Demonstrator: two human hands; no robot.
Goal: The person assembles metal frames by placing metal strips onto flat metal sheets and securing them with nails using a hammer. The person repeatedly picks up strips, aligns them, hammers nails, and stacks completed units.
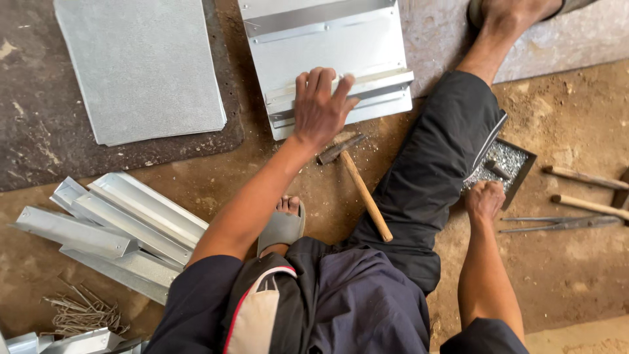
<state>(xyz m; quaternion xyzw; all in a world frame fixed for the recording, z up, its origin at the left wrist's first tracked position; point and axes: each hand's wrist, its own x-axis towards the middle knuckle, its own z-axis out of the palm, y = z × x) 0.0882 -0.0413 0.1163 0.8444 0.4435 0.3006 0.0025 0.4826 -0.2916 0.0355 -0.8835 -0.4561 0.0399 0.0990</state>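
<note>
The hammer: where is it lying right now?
In the head view the hammer lies on the dirt floor near centre, between the left hand on the folded metal sheet and the outstretched leg.

A dirt-floor metal workshop: galvanised sheets (141, 65), hammer (359, 183), folded channels (118, 229)

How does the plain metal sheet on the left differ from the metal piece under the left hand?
The plain sheet is flat, dull grey and untouched on a dark mat. The folded panel is brighter, carries raised strips and folded edges, and has the left hand pressing its near edge. Both are light grey sheet metal lying on the ground.
</note>
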